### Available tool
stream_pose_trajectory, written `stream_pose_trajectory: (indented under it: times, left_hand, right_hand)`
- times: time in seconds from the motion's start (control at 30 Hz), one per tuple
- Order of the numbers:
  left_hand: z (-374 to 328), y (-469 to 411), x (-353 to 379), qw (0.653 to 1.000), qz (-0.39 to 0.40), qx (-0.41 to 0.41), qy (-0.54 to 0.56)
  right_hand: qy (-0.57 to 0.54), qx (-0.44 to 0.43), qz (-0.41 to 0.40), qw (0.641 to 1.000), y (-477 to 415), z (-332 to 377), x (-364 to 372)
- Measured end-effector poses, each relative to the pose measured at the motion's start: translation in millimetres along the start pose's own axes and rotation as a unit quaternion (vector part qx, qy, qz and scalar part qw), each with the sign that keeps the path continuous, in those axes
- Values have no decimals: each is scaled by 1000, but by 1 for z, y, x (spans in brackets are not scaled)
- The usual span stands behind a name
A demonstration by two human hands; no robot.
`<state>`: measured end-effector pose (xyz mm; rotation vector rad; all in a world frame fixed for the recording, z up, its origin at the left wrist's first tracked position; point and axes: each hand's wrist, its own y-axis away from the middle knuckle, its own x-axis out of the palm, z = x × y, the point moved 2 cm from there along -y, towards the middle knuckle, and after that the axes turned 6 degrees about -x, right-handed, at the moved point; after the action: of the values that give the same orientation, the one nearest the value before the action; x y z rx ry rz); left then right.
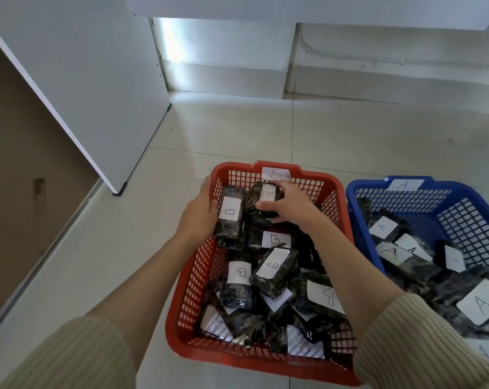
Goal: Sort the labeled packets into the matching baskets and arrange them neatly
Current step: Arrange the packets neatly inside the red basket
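Far B packet [266,194] is clasped by right grip [291,209]; left of it, upright B packet [230,214] is pinched by left grip [200,218].

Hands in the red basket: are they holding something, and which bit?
Yes. The left hand grips one B packet by its left edge; the right hand grips a second B packet, fingers over its top, thumb on the near side.
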<state>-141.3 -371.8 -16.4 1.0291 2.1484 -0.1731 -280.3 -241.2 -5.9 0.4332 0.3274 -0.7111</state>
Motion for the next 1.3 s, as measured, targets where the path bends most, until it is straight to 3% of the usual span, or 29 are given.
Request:
stream_pose_trajectory:
  times: [0.17,0.37,0.63,0.73,0.8,0.9,0.97,1.03,1.13,1.3]
  left_hand:
    - [-2,12,2,1000,-13,3,14]
    - [-5,16,5,1000,-25,-2,12]
    - [-2,12,7,999,-40,3,9]
    - [-3,13,6,999,-35,-14,12]
    - [-3,15,5,994,-85,-1,-66]
    - [-17,21,7,932,-201,176,-246]
    - [-33,25,16,902,-137,301,-278]
    - [-42,26,32,880,-14,343,-328]
    - [-42,17,49,849,97,308,-419]
    - [-38,11,61,842,126,275,-447]
  right_hand:
    - [112,-26,-17,993,-3,5,7]
    - [99,-40,-102,989,4,-3,0]
    - [121,-51,-144,981,12,5,-23]
    - [251,-53,-63,965,25,5,-48]
    - [414,-17,40,909,36,2,-54]
    - [526,17,111,843,45,-8,-47]
    - [537,-1,114,836,46,-12,-44]
    - [532,-11,121,838,47,-15,-44]
    - [515,-20,125,848,49,-16,-48]
    - [493,-37,121,861,53,-18,-53]
